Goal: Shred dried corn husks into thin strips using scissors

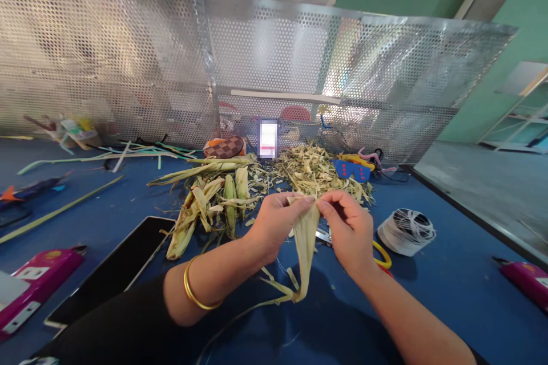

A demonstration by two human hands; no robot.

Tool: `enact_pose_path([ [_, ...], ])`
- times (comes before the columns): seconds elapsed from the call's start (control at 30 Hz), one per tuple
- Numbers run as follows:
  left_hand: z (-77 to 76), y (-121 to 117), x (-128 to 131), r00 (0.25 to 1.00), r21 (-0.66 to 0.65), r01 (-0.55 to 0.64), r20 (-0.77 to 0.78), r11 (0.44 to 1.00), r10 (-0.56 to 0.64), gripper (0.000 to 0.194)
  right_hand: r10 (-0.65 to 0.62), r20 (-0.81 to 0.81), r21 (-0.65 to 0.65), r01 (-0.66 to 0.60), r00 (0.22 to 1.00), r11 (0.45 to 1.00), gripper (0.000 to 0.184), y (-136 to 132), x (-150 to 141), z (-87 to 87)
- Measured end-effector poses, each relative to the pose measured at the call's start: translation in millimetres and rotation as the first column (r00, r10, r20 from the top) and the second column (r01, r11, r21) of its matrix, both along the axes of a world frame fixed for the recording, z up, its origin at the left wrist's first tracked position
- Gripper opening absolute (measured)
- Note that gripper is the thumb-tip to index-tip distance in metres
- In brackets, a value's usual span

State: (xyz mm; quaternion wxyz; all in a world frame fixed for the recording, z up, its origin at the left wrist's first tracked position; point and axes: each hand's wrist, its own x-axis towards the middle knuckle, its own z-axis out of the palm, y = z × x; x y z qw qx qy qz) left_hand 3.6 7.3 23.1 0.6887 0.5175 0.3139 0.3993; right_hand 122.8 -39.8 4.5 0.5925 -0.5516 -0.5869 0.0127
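Note:
A pale corn husk [305, 245] hangs between my hands over the blue table, its narrow end pointing down toward me. My left hand [277, 221] pinches the upper edge between thumb and fingers. At the top right corner of the same husk, my right hand [349, 228] is closed in a pinch. From the husk's lower tip a thin strand trails off to the left. Scissors [382, 256] with a yellow and red handle lie partly hidden beneath my right hand. Just beyond both hands is a heap of shredded husk [310, 168].
Whole husks [214, 199] lie left of the heap. A ball of white string [406, 232] stands at right. A black tray-like slab [113, 268] and a magenta power strip [40, 285] occupy the left. A perforated metal screen [265, 57] closes off the back.

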Motion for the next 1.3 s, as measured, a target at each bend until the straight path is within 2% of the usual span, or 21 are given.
enact_pose_path([
  [0.1,2.7,-1,0,1.000,-0.017,-0.001,0.023,1.000,0.002,0.023,0.028,-0.096,-0.016,-0.029,0.995,0.999,0.015,0,-2,1.1],
  [0.2,2.4,1,-1,1.000,0.016,-0.018,0.025,1.000,0.018,0.024,0.105,-0.251,-0.042,-0.120,0.962,0.992,0.012,2,-4,1.7],
  [0.27,0.6,4,-1,0.999,0.061,-0.035,0.012,0.997,0.035,0.024,0.177,-0.440,-0.074,-0.232,0.880,0.970,0.014,4,-5,1.4],
  [0.33,-1.7,7,-1,0.999,0.114,-0.038,-0.007,0.993,0.039,0.024,0.216,-0.617,-0.104,-0.350,0.757,0.931,0.021,6,-7,0.7],
  [0.4,-3.9,10,-2,0.998,0.194,-0.044,-0.045,0.980,0.054,0.024,0.224,-0.700,-0.122,-0.424,0.678,0.898,0.023,7,-9,-0.2],
  [0.43,-4.8,12,-2,0.995,0.244,-0.055,-0.073,0.968,0.075,0.023,0.227,-0.706,-0.126,-0.434,0.671,0.892,0.022,7,-9,-0.7],
  [0.5,-6.1,14,-2,0.983,0.348,-0.078,-0.132,0.934,0.131,0.023,0.238,-0.660,-0.119,-0.411,0.713,0.904,0.021,7,-8,-2.1],
  [0.57,-6.9,15,-2,0.972,0.414,-0.081,-0.167,0.907,0.164,0.023,0.225,-0.557,-0.106,-0.338,0.799,0.935,0.019,6,-7,-3.7],
  [0.67,-7.9,15,-2,0.976,0.415,-0.072,-0.159,0.907,0.150,0.024,0.141,-0.351,-0.074,-0.177,0.926,0.981,0.018,3,-6,-6.1],
  [0.73,-8.7,15,-1,0.980,0.387,-0.077,-0.141,0.919,0.142,0.025,0.080,-0.261,-0.027,-0.090,0.962,0.996,0.017,1,-7,-6.9],
  [0.83,-9.7,16,-1,0.977,0.387,-0.089,-0.145,0.918,0.155,0.025,0.090,-0.286,-0.019,-0.100,0.954,0.995,0.014,1,-9,-6.1],
  [0.93,-10.2,19,-2,0.966,0.452,-0.097,-0.171,0.887,0.193,0.023,0.221,-0.436,-0.119,-0.299,0.872,0.947,0.014,3,-10,-5.6],
  [1.0,-10.9,21,-2,0.961,0.474,-0.091,-0.190,0.876,0.203,0.022,0.259,-0.499,-0.150,-0.376,0.827,0.914,0.016,4,-10,-6.8],
  [1.13,-14.3,24,-1,0.967,0.384,-0.105,-0.175,0.917,0.184,0.022,0.204,-0.482,-0.111,-0.290,0.852,0.950,0.019,5,-8,-9.9],
  [1.23,-15.2,24,0,0.978,0.265,-0.133,-0.122,0.955,0.169,0.023,0.187,-0.448,-0.123,-0.268,0.874,0.956,0.019,5,-8,-8.6],
  [1.3,-13.4,22,0,0.991,0.159,-0.102,-0.074,0.982,0.115,0.026,0.157,-0.422,-0.142,-0.236,0.893,0.961,0.020,5,-8,-6.3],
])
